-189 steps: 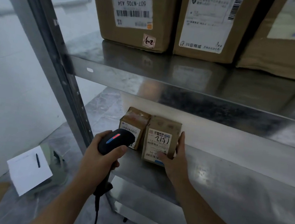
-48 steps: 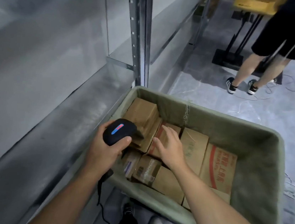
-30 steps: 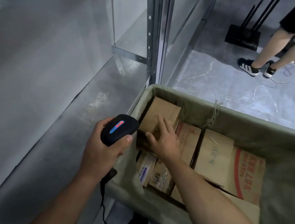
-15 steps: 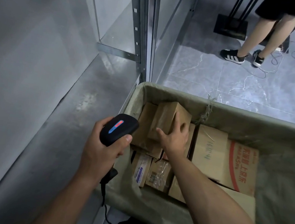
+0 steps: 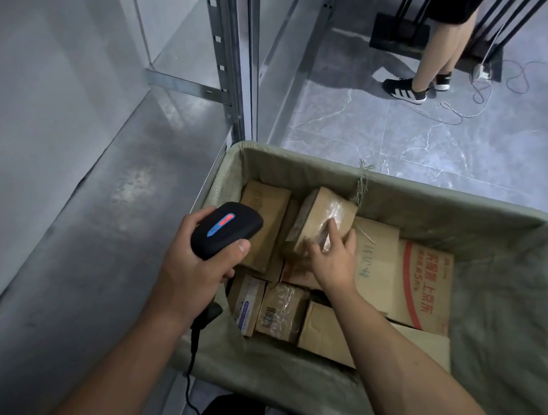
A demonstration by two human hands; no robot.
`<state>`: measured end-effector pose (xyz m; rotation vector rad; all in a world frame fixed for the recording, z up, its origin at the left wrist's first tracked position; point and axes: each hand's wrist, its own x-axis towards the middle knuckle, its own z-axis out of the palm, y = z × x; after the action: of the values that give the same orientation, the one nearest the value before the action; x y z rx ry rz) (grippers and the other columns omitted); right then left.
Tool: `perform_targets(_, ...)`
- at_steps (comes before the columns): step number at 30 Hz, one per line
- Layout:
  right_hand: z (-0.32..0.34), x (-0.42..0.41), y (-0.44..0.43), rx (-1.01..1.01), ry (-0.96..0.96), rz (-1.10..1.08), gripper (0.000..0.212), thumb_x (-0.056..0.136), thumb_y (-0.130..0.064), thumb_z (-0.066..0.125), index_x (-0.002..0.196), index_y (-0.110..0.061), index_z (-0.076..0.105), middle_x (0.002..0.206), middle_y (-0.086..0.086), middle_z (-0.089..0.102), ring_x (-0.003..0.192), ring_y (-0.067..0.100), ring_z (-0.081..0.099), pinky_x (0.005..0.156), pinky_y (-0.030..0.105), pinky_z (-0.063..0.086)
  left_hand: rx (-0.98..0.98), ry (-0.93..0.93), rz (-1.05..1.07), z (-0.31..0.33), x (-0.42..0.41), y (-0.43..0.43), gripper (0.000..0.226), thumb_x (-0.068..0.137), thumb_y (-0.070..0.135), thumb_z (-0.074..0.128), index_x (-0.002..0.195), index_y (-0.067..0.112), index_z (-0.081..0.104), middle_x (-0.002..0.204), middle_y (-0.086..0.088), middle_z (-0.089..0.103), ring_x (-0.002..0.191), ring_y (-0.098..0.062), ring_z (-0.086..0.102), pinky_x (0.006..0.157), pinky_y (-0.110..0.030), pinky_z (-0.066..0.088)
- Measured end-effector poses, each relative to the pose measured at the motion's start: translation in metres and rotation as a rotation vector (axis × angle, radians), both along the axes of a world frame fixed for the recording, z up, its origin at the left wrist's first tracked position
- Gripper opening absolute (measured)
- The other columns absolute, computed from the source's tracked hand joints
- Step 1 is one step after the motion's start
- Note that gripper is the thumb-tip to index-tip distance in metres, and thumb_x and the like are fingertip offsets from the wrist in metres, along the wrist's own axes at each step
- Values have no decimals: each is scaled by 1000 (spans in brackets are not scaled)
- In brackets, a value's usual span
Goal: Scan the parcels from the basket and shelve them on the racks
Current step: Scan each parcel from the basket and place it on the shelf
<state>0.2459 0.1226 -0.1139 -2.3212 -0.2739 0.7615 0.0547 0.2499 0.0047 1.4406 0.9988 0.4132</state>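
Left grip [image 5: 196,266] is wrapped tight round the black scanner [image 5: 226,231], over the left rim of the basket [image 5: 512,305], beside the steel shelf [image 5: 91,219]. Right grip [image 5: 326,258] curls its fingers over a small taped parcel [image 5: 319,216], which sits tilted on other boxes [image 5: 421,287] at the basket's back left.

I'm reading very little here. The large carton [image 5: 423,284] at the right of the basket [image 5: 439,197] is carrying red Chinese characters printed sideways beside a red arc, too blurred for me to spell out. The plain carton [image 5: 372,259] just left of it is showing blue handwritten marks I'm failing to decipher. A small parcel [image 5: 246,307] is wearing a purple-banded label, and the taped parcel [image 5: 279,313] beside it a barcode sticker.
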Motion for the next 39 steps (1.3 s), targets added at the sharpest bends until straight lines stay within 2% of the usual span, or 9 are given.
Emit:
perform_targets(7,-5,1,4,-96,10,-92,98,79,-70,69,156,-42,17,168,8,3,151,39,18,117,57,29,6,26,-19,-3,-3,-5,60,73,42,78,129,39,55,101,-10,70,69,-16,70,65,-28,56)
perform_targets(13,-6,4,7,-107,44,-181,90,83,-48,76,153,-37,20,150,14,31,136,40,38,111,53,37,13,29,-20,-5,-3,-4,61,72,44,78,128,39,56,102,-8,70,69,-17,71,66,-31,56)
perform_targets(18,0,8,-5,-47,121,-136,97,87,-38,75,156,-54,7,148,14,36,134,39,42,112,51,40,15,-19,-6,0,3,-7,67,65,47,80,127,34,57,100,-9,70,69,-14,69,62,-24,55)
perform_targets(24,-7,8,-36,195,241,-98,89,73,-42,76,131,-83,21,149,0,42,133,26,49,112,52,43,49,-19,1,5,-1,-24,74,65,51,80,131,33,55,103,-7,69,76,-16,70,62,-24,56)
perform_targets(28,15,6,-59,346,297,-14,86,89,-22,73,145,-67,25,151,-2,45,133,21,51,110,43,47,64,-10,59,11,-6,-49,70,62,55,78,127,40,56,95,-8,70,68,-16,69,66,-32,55)
perform_targets(31,21,9,-82,419,341,31,80,95,-14,67,154,-51,28,142,-7,49,117,11,62,80,16,56,88,-24,125,22,-7,-77,57,66,46,81,118,45,58,95,-7,70,66,-14,67,63,-28,54)
perform_targets(34,28,14,-103,457,357,65,75,97,-13,65,155,-45,30,137,-6,52,92,-5,65,64,9,51,109,-30,202,36,-6,-106,53,69,37,81,115,46,57,98,-4,71,66,-12,67,61,-26,55)
perform_targets(37,42,13,-120,519,372,94,75,96,-13,66,155,-43,30,142,-7,50,107,0,62,76,11,53,129,-48,260,46,-8,-133,52,70,36,83,113,48,57,97,-3,71,66,-13,65,61,-26,54)
perform_targets(39,53,12,-128,561,378,116,78,93,-14,70,149,-52,30,148,-5,51,125,13,57,102,31,52,138,-60,295,52,-11,-149,51,66,40,82,110,50,59,93,-1,71,63,-13,64,61,-28,52)
